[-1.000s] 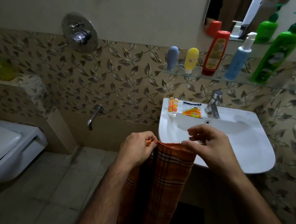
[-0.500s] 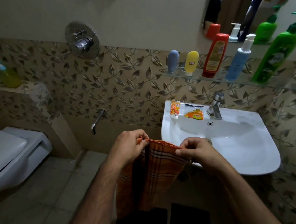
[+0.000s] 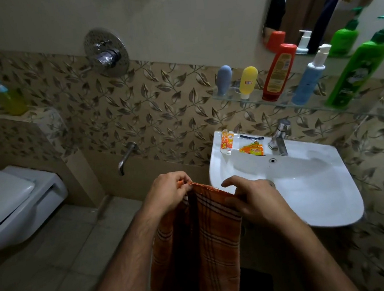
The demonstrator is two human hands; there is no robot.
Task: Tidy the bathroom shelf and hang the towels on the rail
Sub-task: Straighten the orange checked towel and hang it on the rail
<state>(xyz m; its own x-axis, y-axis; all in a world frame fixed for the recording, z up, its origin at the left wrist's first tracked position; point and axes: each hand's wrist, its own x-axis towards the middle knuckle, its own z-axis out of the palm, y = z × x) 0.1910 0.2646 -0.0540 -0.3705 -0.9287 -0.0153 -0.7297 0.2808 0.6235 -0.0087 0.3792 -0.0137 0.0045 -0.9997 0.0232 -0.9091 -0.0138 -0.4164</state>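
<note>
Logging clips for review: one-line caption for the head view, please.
Both hands, left hand and right hand, hold an orange checked towel by its top edge beside the white sink.

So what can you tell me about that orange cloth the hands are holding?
The orange towel is thin woven cloth with dark and pale check stripes. It hangs straight down in loose folds in front of the sink. The left hand pinches one end of its top edge and the right hand grips the other.

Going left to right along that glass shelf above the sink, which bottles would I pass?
Grey-blue tube → yellow tube → red bottle → blue pump bottle → green bottle.
</note>
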